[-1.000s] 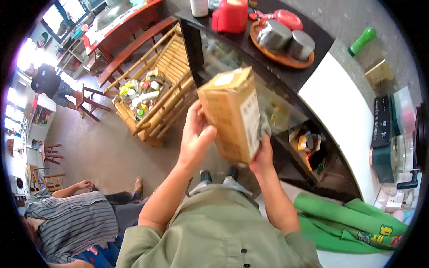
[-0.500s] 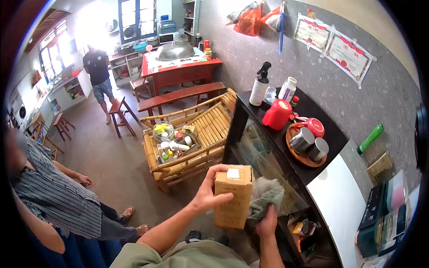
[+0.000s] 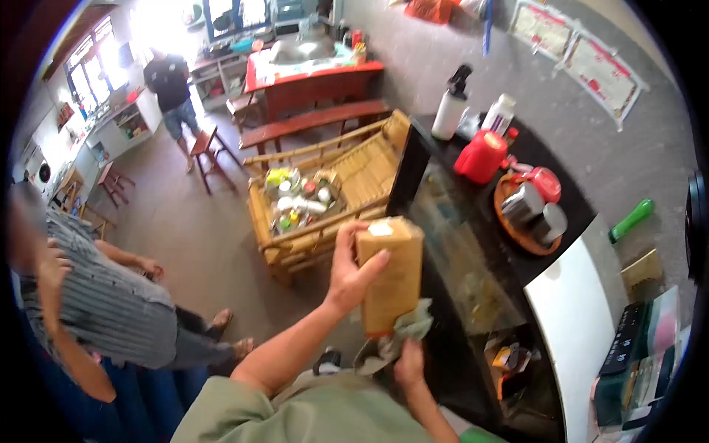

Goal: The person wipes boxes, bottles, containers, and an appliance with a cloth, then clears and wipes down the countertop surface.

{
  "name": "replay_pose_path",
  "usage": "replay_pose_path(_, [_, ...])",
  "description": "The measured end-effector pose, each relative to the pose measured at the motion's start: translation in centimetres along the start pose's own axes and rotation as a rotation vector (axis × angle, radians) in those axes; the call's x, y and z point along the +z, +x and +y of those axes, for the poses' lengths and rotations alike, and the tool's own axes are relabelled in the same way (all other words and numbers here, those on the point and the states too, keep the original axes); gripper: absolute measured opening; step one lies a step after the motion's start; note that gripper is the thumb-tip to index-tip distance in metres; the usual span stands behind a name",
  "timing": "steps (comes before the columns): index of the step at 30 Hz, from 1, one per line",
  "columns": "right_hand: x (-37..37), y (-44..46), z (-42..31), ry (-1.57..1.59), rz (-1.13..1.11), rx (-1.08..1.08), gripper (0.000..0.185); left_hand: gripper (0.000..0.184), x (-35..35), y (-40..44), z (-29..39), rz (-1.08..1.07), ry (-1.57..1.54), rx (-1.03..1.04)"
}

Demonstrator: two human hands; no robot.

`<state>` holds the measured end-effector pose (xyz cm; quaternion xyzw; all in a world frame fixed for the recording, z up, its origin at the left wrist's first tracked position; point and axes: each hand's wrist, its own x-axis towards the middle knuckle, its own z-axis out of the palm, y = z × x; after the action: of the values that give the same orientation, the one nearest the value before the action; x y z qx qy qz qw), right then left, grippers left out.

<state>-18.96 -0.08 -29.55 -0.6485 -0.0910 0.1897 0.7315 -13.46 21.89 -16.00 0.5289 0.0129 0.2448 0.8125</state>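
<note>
My left hand [image 3: 348, 272] grips a brown cardboard box [image 3: 397, 284] from its left side, thumb across the front. The box is held upright in the air and bears a white label on top. My right hand [image 3: 410, 363] is closed on a crumpled grey-green cloth [image 3: 413, 323] at the lower right corner of the box. Part of the cloth hangs under the box's bottom. The fingers of my right hand are partly hidden and blurred.
Right stands a dark cabinet [image 3: 443, 255] bearing a spray bottle [image 3: 450, 107], a red container [image 3: 480, 157] and metal cups on a wooden tray [image 3: 543, 248]. A bamboo bench [image 3: 373, 159] holds several bottles. One person [image 3: 111, 303] stands at left, another [image 3: 168, 85] farther back.
My right hand has brought the cloth down from the box's right side to its lower corner and underside. The person at left has raised a hand. The camera view has shifted.
</note>
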Motion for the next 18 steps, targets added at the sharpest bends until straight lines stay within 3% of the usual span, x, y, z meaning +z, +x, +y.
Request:
replay_pose_path(2, [0.7, 0.6, -2.3, 0.433, 0.194, 0.238, 0.047, 0.055, 1.1, -0.6, -1.1, 0.049, 0.135, 0.002])
replay_pose_path(3, [2.0, 1.4, -3.4, 0.455, 0.318, 0.064, 0.048, 0.057, 2.0, -1.1, -1.2, 0.044, 0.113, -0.005])
replay_pose_path(5, [1.6, 2.0, -5.7, 0.647, 0.258, 0.020, 0.054, 0.062, 2.4, -3.0, -2.1, -0.006, 0.135, -0.011])
replay_pose_path(6, [2.0, 2.2, -7.3, 0.653, 0.354, 0.092, 0.063, 0.064, 2.2, -3.1, -2.6, -0.075, 0.173, 0.022])
replay_pose_path(9, [0.0, 2.5, -7.8, 0.894, 0.265, 0.120, 0.066, 0.073, 2.0, -4.5, -3.0, -0.227, 0.338, 0.043])
replay_pose_path(12, [-2.0, 2.1, -6.5, 0.884, 0.009, 0.041, 0.064, 0.076, 0.2, -3.5, -0.3, -0.381, 0.603, 0.277])
replay_pose_path(14, [-1.8, 2.3, -6.4, 0.729, 0.070, 0.124, 0.063, 0.085, -0.4, -2.8, 1.8, -0.491, 0.548, 0.192])
replay_pose_path(16, [-1.6, 2.7, -6.2, 0.736, 0.045, 0.156, 0.061, 0.098, -0.5, -2.5, 4.0, -0.583, 0.735, 0.263])
replay_pose_path(18, [-2.0, 2.9, -5.9, 0.685, 0.041, 0.200, 0.059, 0.107, -0.9, -2.6, 5.4, -0.680, 1.041, 0.207])
